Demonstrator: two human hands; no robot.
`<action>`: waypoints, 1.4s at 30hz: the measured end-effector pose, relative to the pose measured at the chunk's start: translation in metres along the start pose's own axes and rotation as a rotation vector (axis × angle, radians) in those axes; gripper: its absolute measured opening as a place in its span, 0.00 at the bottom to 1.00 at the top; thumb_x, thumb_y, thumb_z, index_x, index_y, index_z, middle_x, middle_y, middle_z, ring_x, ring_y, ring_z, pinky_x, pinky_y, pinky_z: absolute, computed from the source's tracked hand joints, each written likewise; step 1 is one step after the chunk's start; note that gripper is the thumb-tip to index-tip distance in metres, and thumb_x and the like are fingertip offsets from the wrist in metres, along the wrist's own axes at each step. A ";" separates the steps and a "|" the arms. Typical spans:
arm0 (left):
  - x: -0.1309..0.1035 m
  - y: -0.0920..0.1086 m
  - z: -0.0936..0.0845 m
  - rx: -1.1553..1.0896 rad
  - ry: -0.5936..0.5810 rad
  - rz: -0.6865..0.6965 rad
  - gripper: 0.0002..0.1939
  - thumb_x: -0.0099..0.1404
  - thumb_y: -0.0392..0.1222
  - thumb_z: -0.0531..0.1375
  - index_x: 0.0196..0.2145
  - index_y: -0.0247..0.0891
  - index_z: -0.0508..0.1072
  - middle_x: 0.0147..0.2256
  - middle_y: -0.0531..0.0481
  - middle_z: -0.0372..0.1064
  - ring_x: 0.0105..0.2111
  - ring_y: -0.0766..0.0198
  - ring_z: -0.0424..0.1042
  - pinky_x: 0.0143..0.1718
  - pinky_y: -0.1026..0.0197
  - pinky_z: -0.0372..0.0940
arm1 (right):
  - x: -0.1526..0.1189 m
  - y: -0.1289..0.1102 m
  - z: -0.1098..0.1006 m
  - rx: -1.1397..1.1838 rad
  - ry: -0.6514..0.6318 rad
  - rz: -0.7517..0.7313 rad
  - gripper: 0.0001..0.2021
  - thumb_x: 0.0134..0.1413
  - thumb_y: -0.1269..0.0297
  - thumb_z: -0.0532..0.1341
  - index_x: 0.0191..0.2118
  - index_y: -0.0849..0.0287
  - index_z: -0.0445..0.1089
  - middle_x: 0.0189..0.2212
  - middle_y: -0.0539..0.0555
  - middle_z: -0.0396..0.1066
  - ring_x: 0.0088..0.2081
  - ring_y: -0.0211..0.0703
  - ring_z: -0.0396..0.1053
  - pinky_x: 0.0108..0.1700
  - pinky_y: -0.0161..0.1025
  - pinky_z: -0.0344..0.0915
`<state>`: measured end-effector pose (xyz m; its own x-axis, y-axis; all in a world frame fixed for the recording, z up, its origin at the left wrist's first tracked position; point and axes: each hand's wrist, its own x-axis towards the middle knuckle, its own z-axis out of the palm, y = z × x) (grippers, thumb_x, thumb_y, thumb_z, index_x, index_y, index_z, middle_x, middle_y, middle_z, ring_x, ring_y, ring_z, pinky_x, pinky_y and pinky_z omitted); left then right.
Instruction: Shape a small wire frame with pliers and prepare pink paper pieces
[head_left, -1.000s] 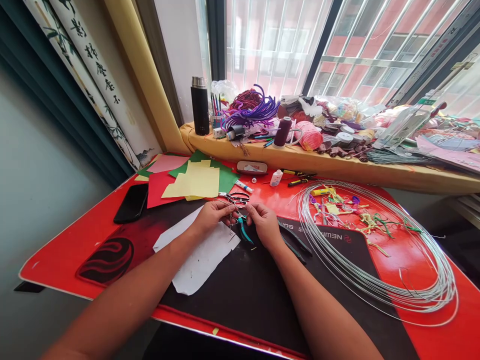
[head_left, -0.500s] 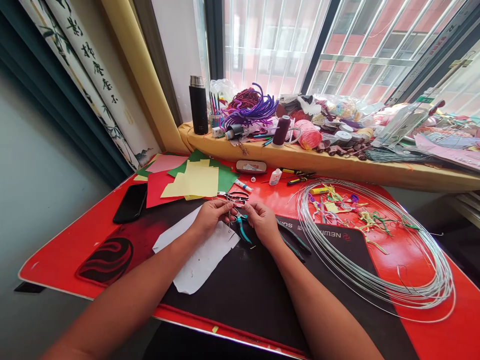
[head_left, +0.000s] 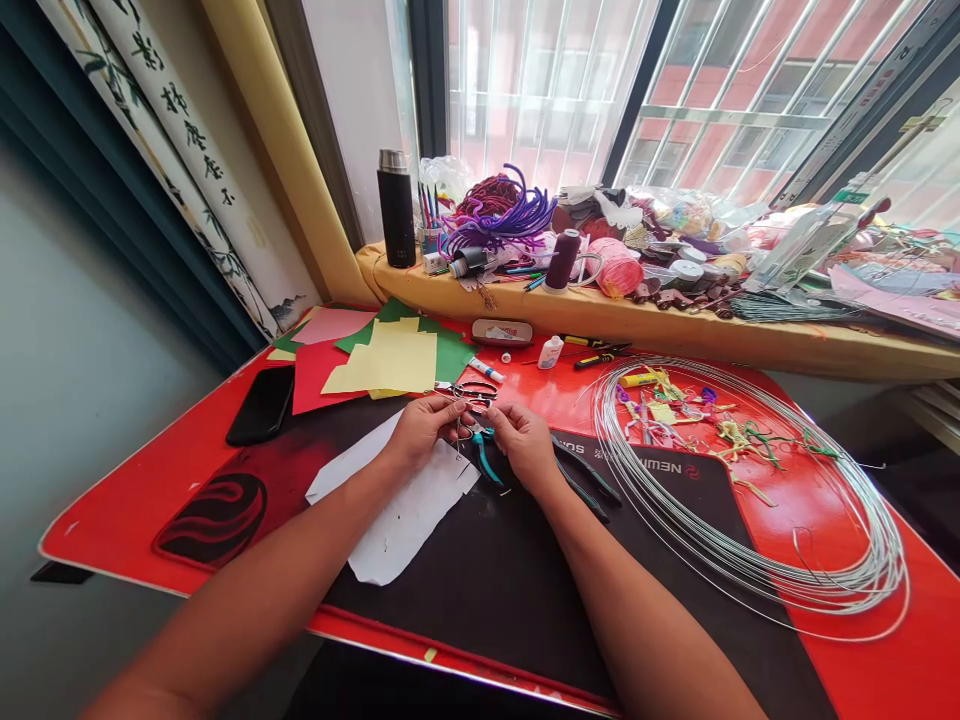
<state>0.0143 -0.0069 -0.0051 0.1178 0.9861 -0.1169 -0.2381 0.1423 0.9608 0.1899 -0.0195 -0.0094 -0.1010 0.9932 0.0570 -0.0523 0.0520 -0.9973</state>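
My left hand (head_left: 429, 428) pinches a thin piece of bent wire (head_left: 460, 440), whose ends hang below the fingers. My right hand (head_left: 523, 436) is closed in a pinch close by, its fingertips at the same wire. Exact finger contact is too small to make out. Beneath the hands lie teal-handled pliers (head_left: 487, 460), partly covered. Just beyond the fingertips are scissors (head_left: 480, 392) with dark handles. A cut white paper sheet (head_left: 405, 510) rests under my left wrist. Dark-handled pliers (head_left: 589, 478) lie beside my right wrist.
A large wire coil (head_left: 885, 560) rings colourful scraps at right. Coloured paper (head_left: 397, 362) and a black phone (head_left: 261, 406) lie at left. Behind stand a small white bottle (head_left: 550, 352), yellow-black tools (head_left: 596, 358), and a crowded sill with a black flask (head_left: 396, 215).
Both hands stay in nearly the same place, with only slight finger movement at the wire. The objects on the table have not moved.
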 end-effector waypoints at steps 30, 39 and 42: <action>0.007 -0.004 -0.001 -0.050 -0.028 0.004 0.21 0.51 0.55 0.75 0.31 0.33 0.80 0.29 0.46 0.77 0.24 0.65 0.72 0.24 0.64 0.60 | 0.001 0.004 0.001 -0.013 0.012 -0.003 0.20 0.53 0.42 0.66 0.33 0.57 0.73 0.15 0.44 0.59 0.18 0.36 0.53 0.22 0.36 0.47; 0.003 0.001 -0.009 -0.019 -0.258 -0.019 0.23 0.55 0.53 0.74 0.44 0.34 0.83 0.38 0.40 0.81 0.40 0.55 0.78 0.42 0.58 0.68 | 0.004 0.008 -0.003 0.025 0.036 -0.069 0.19 0.57 0.44 0.64 0.33 0.57 0.73 0.16 0.44 0.60 0.19 0.38 0.56 0.25 0.37 0.53; 0.003 0.001 -0.011 -0.028 -0.275 -0.045 0.23 0.56 0.51 0.74 0.45 0.34 0.83 0.39 0.40 0.81 0.37 0.58 0.77 0.40 0.59 0.68 | 0.003 0.008 -0.004 0.037 0.022 -0.079 0.18 0.58 0.45 0.64 0.34 0.57 0.73 0.16 0.43 0.59 0.20 0.38 0.56 0.26 0.37 0.53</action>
<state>0.0039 -0.0028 -0.0074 0.3849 0.9192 -0.0831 -0.2526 0.1915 0.9484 0.1930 -0.0155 -0.0176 -0.0734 0.9883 0.1337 -0.0955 0.1265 -0.9874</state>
